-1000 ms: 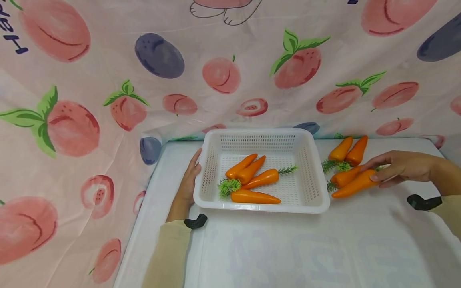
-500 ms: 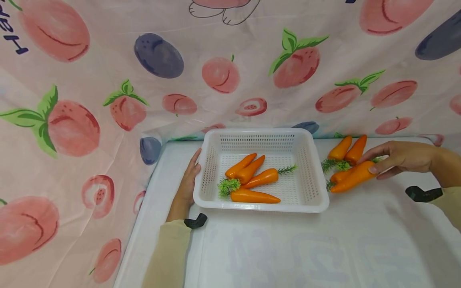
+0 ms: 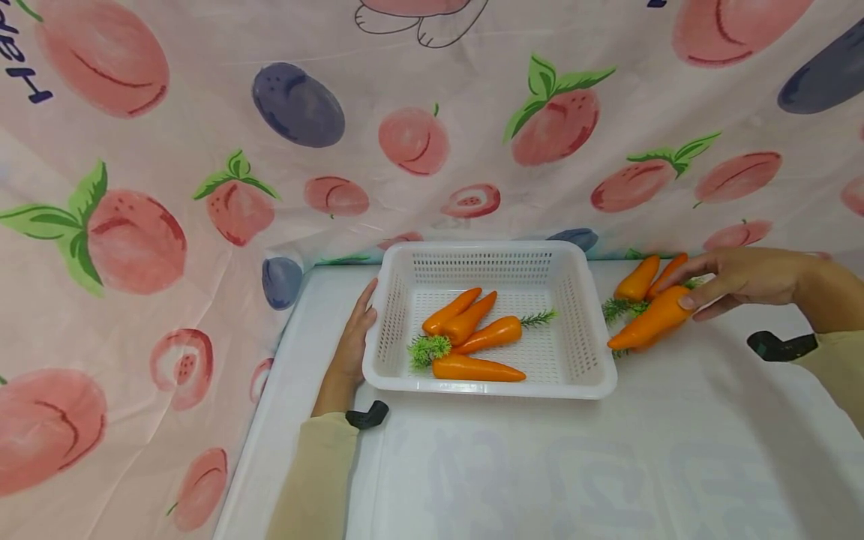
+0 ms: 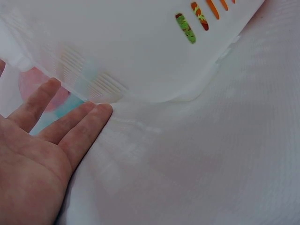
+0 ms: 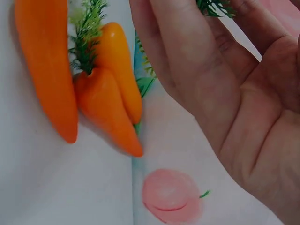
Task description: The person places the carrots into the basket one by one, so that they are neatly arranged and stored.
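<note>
My right hand (image 3: 756, 283) grips an orange toy carrot (image 3: 653, 316) by its thick leafy end, its tip pointing left at the white basket's right side. Green leaves (image 5: 215, 6) show between the fingers in the right wrist view. Beneath that carrot, another is mostly hidden. My left hand (image 3: 351, 346) rests against the left side of the basket (image 3: 486, 388), fingers extended; in the left wrist view the fingertips (image 4: 104, 110) meet the basket's lower edge. Several carrots (image 3: 481, 369) with green tops lie inside the basket.
Two more carrots, one yellow-orange (image 3: 637, 279) and one deeper orange (image 5: 104, 101), lie right of the basket by the table's back edge. Behind the white table (image 3: 540, 465) hangs a fruit-printed cloth (image 3: 418, 75), which also covers the left side.
The right hand has lifted away from me and slightly left with its carrot, which now overlaps the carrots behind it. The left hand and basket have stayed put.
</note>
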`<state>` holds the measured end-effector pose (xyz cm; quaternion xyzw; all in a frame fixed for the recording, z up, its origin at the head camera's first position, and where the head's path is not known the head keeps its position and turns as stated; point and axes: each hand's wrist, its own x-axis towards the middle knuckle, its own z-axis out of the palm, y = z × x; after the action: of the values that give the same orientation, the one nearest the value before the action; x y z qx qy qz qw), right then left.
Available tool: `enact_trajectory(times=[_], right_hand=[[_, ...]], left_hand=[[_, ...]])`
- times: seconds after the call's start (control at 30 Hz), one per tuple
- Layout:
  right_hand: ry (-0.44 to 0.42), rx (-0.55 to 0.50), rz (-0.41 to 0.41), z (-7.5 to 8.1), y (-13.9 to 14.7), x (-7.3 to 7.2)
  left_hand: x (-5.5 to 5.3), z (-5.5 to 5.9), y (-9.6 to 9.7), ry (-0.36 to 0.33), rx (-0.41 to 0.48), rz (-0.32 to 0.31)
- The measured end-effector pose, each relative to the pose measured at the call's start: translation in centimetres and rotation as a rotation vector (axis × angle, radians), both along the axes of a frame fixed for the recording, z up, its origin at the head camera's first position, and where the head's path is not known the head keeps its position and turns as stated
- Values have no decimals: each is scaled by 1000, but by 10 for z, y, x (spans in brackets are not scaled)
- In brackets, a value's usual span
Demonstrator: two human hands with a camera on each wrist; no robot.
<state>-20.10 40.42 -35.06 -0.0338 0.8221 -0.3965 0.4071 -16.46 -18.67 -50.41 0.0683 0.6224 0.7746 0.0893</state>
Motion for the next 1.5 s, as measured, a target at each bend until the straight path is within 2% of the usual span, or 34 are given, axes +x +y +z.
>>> enact_trajectory(times=[0.43,0.77,1.07,1.5], right_hand=[[30,-78,147,15,-27,-12],[-2,-130,216,29,-45,-21],[61,-78,216,35,-66,-26],[66,-21,185,45,-104,-32]], left_hand=[[1,1,0,-3,-12,4],[1,3,1,-11,1,-1],[1,2,1,-2,-17,3],[0,2,-1,-1,-22,0]])
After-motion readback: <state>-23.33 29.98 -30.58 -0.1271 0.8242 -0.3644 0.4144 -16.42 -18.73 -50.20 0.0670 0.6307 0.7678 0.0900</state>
